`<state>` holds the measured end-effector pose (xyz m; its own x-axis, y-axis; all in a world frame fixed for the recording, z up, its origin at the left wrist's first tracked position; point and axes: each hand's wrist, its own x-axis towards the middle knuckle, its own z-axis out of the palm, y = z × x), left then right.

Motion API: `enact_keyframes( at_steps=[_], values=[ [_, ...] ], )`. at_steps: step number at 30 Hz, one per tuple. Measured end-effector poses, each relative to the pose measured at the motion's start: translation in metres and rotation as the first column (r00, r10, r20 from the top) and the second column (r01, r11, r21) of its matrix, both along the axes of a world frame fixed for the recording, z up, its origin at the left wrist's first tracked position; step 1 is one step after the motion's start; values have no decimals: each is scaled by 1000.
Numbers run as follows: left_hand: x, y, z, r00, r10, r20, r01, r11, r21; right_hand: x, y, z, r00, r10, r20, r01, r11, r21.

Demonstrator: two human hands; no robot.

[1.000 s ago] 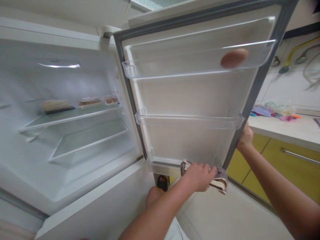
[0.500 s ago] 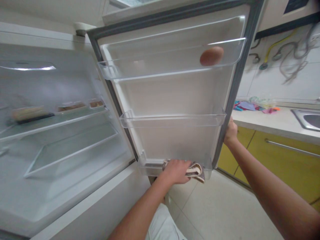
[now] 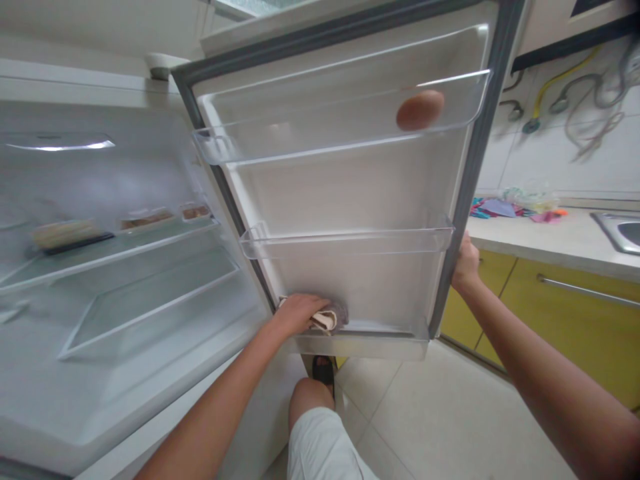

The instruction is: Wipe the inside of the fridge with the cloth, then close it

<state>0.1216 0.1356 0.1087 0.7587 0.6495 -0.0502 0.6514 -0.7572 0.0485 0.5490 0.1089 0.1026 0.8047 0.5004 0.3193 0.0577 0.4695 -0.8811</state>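
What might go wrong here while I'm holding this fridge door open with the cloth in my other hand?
The lone egg could roll or crack if your right hand jerks the door.
Your left hand has the cloth at the bottom bin; pressing hard might dislodge it.

A sink (image 3: 611, 231) and fridge (image 3: 340, 193) mark this kitchen.

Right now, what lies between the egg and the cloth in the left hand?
In the head view, the clear middle door bin crosses between the egg and the cloth; white door panel shows above and below that bin.
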Motion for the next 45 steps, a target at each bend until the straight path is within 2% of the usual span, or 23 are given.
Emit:
enact_keyframes(
  at_steps=[4, 9, 13, 19, 21, 23, 25, 27, 31, 35, 38, 41, 45],
  values=[
    [13, 3, -17, 989, 63, -137, -72, 995, -66, -4, -4, 3, 1000, -6, -24, 5, 1000, -11],
    [45, 10, -31, 982, -21, -189, -21, 975, -219, -9, -8, 6, 998, 18, -64, -18, 1000, 12],
    [85, 5, -32, 978, -112, -177, 53, 950, -308, -8, -7, 6, 997, 19, -68, -19, 1000, 2],
    [168, -18, -46, 970, -224, -94, 177, 917, -356, -7, -9, 2, 1000, -23, 1, 23, 999, -48],
    [185, -23, -51, 966, -242, -87, 197, 915, -352, -7, -10, 1, 1000, -15, 4, 15, 998, -55],
    [191, -25, -53, 966, -242, -91, 198, 918, -343, -7, -11, 0, 1000, -4, 3, 4, 999, -43],
    [184, -25, -51, 966, -237, -99, 191, 922, -338, -8, -11, 1, 1000, 2, 2, -2, 1000, -24],
    [168, -22, -46, 968, -224, -114, 175, 926, -334, -8, -11, 1, 1000, 0, 3, 1, 1000, -9],
    [119, -9, -33, 976, -139, -166, 84, 949, -305, -10, -11, 3, 1000, 4, 7, -4, 1000, 9],
    [65, 10, -24, 969, 20, -246, -76, 972, -221, -12, -13, 5, 1000, 8, 12, -8, 1000, 16],
    [36, 19, -19, 956, 107, -275, -159, 971, -176, -11, -13, 6, 1000, 11, 8, -11, 1000, -1],
    [27, 15, -11, 973, 88, -214, -130, 972, -194, -9, -12, 4, 1000, -7, 19, 7, 999, -31],
    [32, -6, 4, 998, 54, 41, -44, 976, -213, -9, -12, 3, 999, -30, 20, 31, 997, -65]
  ],
)
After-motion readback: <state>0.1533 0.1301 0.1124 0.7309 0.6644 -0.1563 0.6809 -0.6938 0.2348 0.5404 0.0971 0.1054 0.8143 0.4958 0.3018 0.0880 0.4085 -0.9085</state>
